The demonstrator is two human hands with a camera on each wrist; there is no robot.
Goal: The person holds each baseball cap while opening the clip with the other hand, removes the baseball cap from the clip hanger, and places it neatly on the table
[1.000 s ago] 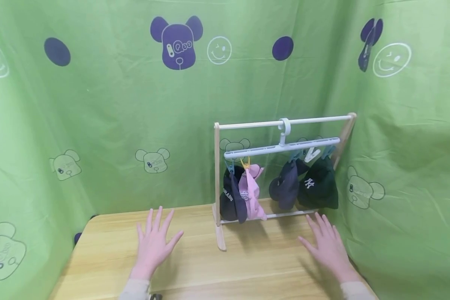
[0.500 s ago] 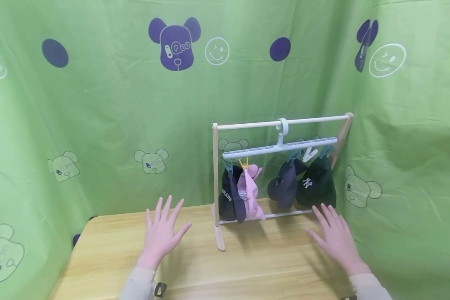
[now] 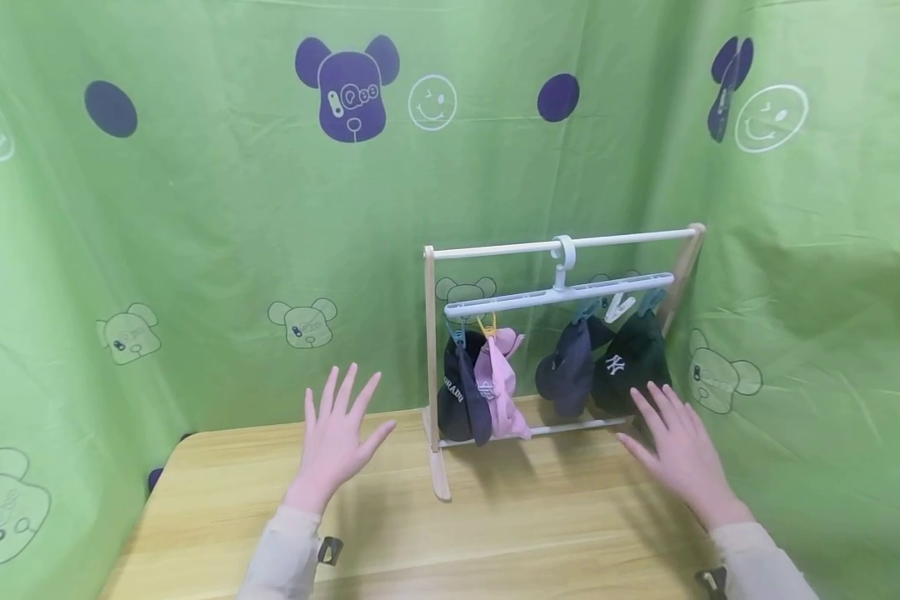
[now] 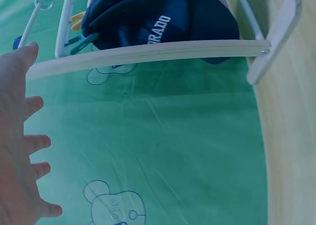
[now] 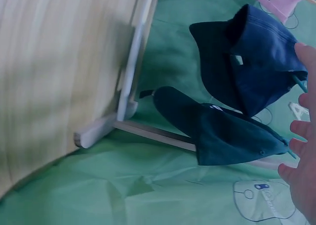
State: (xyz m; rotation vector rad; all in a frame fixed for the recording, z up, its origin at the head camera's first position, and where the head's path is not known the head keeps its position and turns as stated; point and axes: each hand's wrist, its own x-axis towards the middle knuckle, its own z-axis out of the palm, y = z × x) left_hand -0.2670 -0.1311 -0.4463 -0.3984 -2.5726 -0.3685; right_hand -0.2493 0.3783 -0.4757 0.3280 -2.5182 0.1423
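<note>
Four caps hang from clips on a pale hanger [image 3: 562, 293], which is hooked over the top bar of a small wooden rack [image 3: 495, 251]. The rack stands on a wood-grain bench [image 3: 390, 525], right of centre. From left to right are a navy cap [image 3: 459, 398] with white lettering, a pink cap [image 3: 502, 387] on a yellow clip [image 3: 490, 327], a dark cap [image 3: 570, 375], and a green cap [image 3: 630, 358] with a white logo. A white clip [image 3: 619, 307] hangs between the last two. Above the bench, a person's left hand [image 3: 333, 454] hovers left of the rack, fingers spread wide, holding nothing. The right hand [image 3: 686, 462] is raised before the green cap, fingers extended, thumb apart, holding nothing; contact with the cap cannot be told. A green curtain [image 3: 210, 208] with cartoon prints surrounds everything.
</note>
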